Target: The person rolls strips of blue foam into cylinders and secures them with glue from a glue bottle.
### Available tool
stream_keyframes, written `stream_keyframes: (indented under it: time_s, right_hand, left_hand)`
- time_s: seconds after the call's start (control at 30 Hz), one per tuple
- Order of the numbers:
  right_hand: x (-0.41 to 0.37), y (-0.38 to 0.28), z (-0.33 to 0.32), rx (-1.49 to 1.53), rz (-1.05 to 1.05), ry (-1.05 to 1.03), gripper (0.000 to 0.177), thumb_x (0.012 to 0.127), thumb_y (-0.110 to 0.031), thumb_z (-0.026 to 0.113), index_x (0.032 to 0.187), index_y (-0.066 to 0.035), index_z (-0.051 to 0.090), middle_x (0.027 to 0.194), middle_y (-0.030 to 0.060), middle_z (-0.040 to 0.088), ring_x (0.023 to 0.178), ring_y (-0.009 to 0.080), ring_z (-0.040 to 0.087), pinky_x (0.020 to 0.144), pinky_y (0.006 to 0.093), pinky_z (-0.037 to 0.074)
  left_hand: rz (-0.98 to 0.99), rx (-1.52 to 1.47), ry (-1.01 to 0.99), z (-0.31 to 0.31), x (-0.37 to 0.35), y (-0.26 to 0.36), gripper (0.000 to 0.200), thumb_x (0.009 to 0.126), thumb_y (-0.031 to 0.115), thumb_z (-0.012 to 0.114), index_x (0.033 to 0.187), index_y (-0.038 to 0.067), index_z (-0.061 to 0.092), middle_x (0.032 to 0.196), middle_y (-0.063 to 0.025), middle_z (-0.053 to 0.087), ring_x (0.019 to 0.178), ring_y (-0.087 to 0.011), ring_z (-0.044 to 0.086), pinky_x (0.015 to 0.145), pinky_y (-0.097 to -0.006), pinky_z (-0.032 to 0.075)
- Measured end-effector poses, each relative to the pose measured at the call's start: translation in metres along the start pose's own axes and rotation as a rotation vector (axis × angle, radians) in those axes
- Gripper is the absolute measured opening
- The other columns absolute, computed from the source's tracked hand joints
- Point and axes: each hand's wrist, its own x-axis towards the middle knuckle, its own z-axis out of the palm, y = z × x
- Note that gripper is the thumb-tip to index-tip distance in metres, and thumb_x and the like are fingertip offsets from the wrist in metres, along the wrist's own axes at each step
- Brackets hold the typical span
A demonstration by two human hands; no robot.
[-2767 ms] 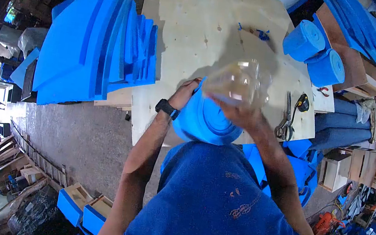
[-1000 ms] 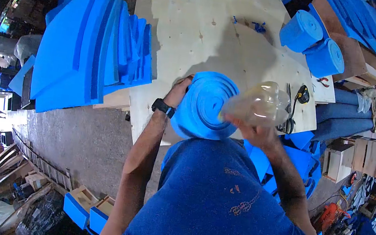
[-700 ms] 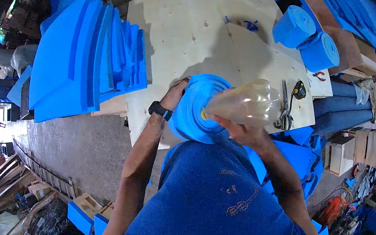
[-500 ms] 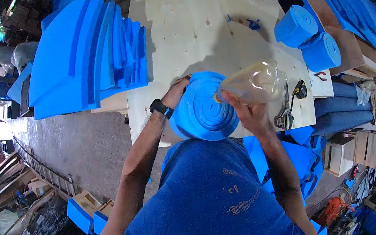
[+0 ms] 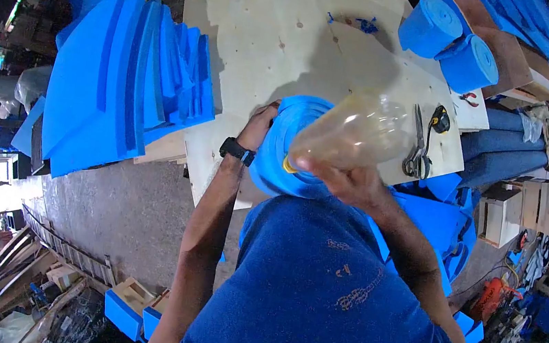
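A rolled blue foam sheet (image 5: 307, 110) stands at the table's near edge, close to my body. My left hand (image 5: 257, 126), with a black watch on the wrist, is wrapped round the roll's left side. In my right hand (image 5: 349, 183) is a translucent, yellowish bottle (image 5: 363, 131), tilted down to the left over the roll. Its yellow tip (image 5: 289, 164) is at the roll's top face. The bottle and my right hand hide much of that face.
Stacked blue foam sheets (image 5: 85, 84) lie left on the wooden table (image 5: 259, 24). Two blue rolls (image 5: 432, 27) stand at the back right. Scissors (image 5: 419, 145), a tape measure (image 5: 440, 119) and red-handled pliers (image 5: 468, 98) lie at the right. Blue scraps (image 5: 366, 25) lie farther back.
My right hand and the bottle have moved left and toward my body, across the top of the roll. The scissors show more fully. My left hand still holds the roll's side.
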Motion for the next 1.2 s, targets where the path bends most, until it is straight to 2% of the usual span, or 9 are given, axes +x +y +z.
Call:
stream_keyframes:
  time_s: [0.2, 0.33, 0.5, 0.6, 0.73, 0.83, 0.9, 1.17, 1.2]
  right_hand:
    - [0.0, -0.018, -0.032, -0.067, 0.048, -0.181, 0.035, 0.086, -0.018, 0.081, 0.113, -0.002, 0.064, 0.107, 0.0088, 0.068, 0.1, 0.0178, 0.065, 0.086, 0.0342, 0.054]
    - [0.002, -0.003, -0.006, -0.715, -0.746, 0.057, 0.031, 0.086, -0.017, 0.08, 0.11, -0.002, 0.066, 0.106, 0.0085, 0.07, 0.099, 0.0176, 0.066, 0.085, 0.0336, 0.055]
    - [-0.003, -0.003, -0.017, -0.102, -0.183, -0.061, 0.029, 0.085, -0.016, 0.081, 0.108, -0.004, 0.068, 0.103, 0.0094, 0.071, 0.096, 0.0223, 0.069, 0.085, 0.0365, 0.056]
    - [0.006, -0.023, -0.006, 0.087, 0.051, -0.041, 0.029, 0.085, -0.016, 0.081, 0.108, -0.005, 0.068, 0.101, 0.0093, 0.071, 0.094, 0.0226, 0.069, 0.083, 0.0371, 0.056]
    - [0.009, 0.003, 0.001, -0.762, -0.759, 0.005, 0.032, 0.086, -0.015, 0.08, 0.112, -0.004, 0.065, 0.102, 0.0086, 0.071, 0.094, 0.0175, 0.068, 0.081, 0.033, 0.057]
    - [-0.004, -0.011, -0.022, -0.667, -0.447, -0.074, 0.036, 0.085, -0.016, 0.08, 0.115, -0.004, 0.064, 0.105, 0.0104, 0.07, 0.096, 0.0212, 0.068, 0.082, 0.0356, 0.057]
    - [-0.007, -0.012, -0.028, 0.014, 0.162, -0.121, 0.04, 0.084, -0.018, 0.081, 0.118, -0.005, 0.063, 0.108, 0.0122, 0.069, 0.1, 0.0262, 0.068, 0.085, 0.0411, 0.056]
    - [-0.008, 0.01, -0.02, -0.633, -0.552, -0.002, 0.029, 0.086, -0.015, 0.078, 0.112, -0.006, 0.068, 0.11, 0.0109, 0.069, 0.097, 0.0233, 0.069, 0.083, 0.0383, 0.057]
    - [-0.014, 0.011, -0.027, -0.388, -0.236, -0.066, 0.027, 0.086, -0.018, 0.078, 0.11, -0.01, 0.07, 0.112, 0.0107, 0.068, 0.1, 0.0252, 0.068, 0.085, 0.0429, 0.056]
  left_hand:
    - [0.021, -0.056, 0.0, -0.018, 0.004, -0.039, 0.034, 0.103, 0.019, 0.043, 0.122, -0.002, 0.062, 0.121, -0.0106, 0.067, 0.108, -0.0176, 0.062, 0.097, -0.0318, 0.049]
    - [-0.009, 0.06, -0.006, -0.009, 0.003, -0.015, 0.039, 0.104, 0.023, 0.042, 0.127, -0.003, 0.06, 0.122, -0.0102, 0.067, 0.109, -0.0174, 0.063, 0.098, -0.0315, 0.049]
    - [-0.088, -0.194, 0.043, -0.011, 0.005, -0.027, 0.042, 0.104, 0.023, 0.04, 0.13, -0.004, 0.058, 0.122, -0.0111, 0.067, 0.109, -0.0186, 0.063, 0.098, -0.0323, 0.048]
    - [0.011, 0.212, -0.036, -0.014, 0.011, -0.03, 0.043, 0.104, 0.025, 0.039, 0.132, -0.003, 0.057, 0.124, -0.0119, 0.066, 0.113, -0.0193, 0.061, 0.1, -0.0331, 0.047]
    - [-0.058, -0.042, -0.022, -0.009, 0.016, -0.026, 0.04, 0.104, 0.023, 0.037, 0.126, -0.003, 0.059, 0.121, -0.0147, 0.066, 0.113, -0.0199, 0.061, 0.102, -0.0336, 0.045]
    - [-0.017, -0.021, -0.016, -0.016, 0.009, -0.035, 0.04, 0.103, 0.024, 0.039, 0.126, -0.002, 0.059, 0.123, -0.0127, 0.066, 0.114, -0.0193, 0.06, 0.103, -0.0329, 0.044]
    - [-0.008, -0.032, 0.007, -0.02, 0.008, -0.044, 0.04, 0.102, 0.024, 0.04, 0.126, -0.001, 0.06, 0.123, -0.0111, 0.065, 0.113, -0.0189, 0.06, 0.103, -0.0326, 0.045]
    - [-0.121, -0.261, -0.013, -0.015, 0.009, -0.039, 0.039, 0.102, 0.023, 0.041, 0.129, 0.001, 0.059, 0.121, -0.0083, 0.066, 0.109, -0.0168, 0.062, 0.098, -0.0334, 0.048]
    - [-0.128, -0.3, 0.004, -0.014, 0.008, -0.035, 0.039, 0.102, 0.023, 0.041, 0.129, 0.001, 0.059, 0.121, -0.0084, 0.066, 0.109, -0.0168, 0.062, 0.099, -0.0334, 0.048]
